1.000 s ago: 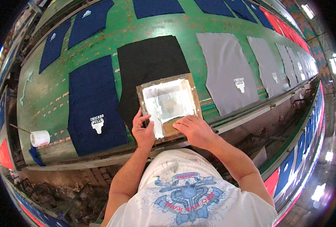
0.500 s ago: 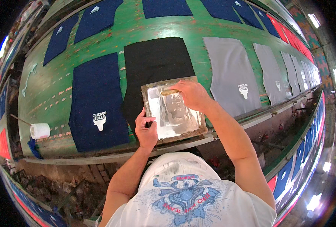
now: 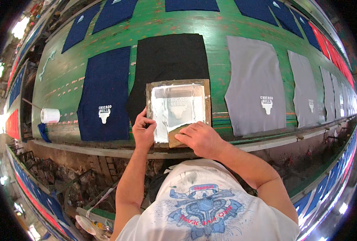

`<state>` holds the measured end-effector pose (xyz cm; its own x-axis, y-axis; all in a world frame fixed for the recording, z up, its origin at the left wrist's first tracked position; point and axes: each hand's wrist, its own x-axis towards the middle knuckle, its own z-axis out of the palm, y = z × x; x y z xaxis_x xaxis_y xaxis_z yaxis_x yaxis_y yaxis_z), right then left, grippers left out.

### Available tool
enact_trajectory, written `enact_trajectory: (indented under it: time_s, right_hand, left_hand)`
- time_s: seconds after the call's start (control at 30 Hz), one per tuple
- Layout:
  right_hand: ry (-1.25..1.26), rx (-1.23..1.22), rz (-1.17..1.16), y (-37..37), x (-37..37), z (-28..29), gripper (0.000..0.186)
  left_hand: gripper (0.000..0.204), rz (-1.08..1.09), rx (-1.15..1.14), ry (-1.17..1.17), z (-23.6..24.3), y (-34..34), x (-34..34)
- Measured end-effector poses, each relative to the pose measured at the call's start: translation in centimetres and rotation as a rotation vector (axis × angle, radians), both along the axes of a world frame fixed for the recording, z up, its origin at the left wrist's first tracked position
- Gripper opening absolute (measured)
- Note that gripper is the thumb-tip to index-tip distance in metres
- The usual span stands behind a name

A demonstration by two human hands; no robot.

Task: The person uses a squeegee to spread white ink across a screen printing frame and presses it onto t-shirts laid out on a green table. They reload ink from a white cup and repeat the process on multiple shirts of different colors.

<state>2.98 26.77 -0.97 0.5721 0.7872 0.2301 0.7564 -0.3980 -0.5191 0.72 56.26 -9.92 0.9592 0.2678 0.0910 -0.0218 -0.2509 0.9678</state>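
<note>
A wooden-edged printing screen (image 3: pixel 149 94) lies on the lower part of a black fabric piece (image 3: pixel 172 54). White ink coats its mesh, and pale lettering over a horned animal head shows in the middle. My right hand (image 3: pixel 200 138) grips a squeegee (image 3: pixel 174 136) at the screen's near side, its blade tilted on the mesh with white ink along it. With curled fingers, my left hand (image 3: pixel 144 130) holds the screen by its left edge. To the left lies a navy fabric piece (image 3: pixel 106 80) bearing a white horned-head print.
A green table (image 3: pixel 216 72) carries grey fabric pieces (image 3: pixel 255 72) with similar prints on the right and navy pieces (image 3: pixel 116 16) along the far side. Red pieces (image 3: pixel 323 42) lie at the far right. A white pot (image 3: pixel 50 115) with a stick stands near the left end.
My right hand has drawn the squeegee from the screen's far side to its near side, and the print design now shows through the mesh. My left hand stays at the left edge.
</note>
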Motion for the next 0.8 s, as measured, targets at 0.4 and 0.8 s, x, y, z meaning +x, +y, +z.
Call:
enact_trajectory:
  time_s: [0.4, 0.8]
  right_hand:
    - [-0.107, 0.057, -0.244, 2.6, 10.8, -1.3, 0.04]
    - [-0.018, -0.049, -0.083, 1.5, 0.1, -1.1, 0.044]
  left_hand:
    - [0.017, 0.008, -0.051, 0.006, 0.0, -0.1, 0.0]
    - [0.013, 0.021, 0.183, -0.001, 0.7, -0.4, -0.2]
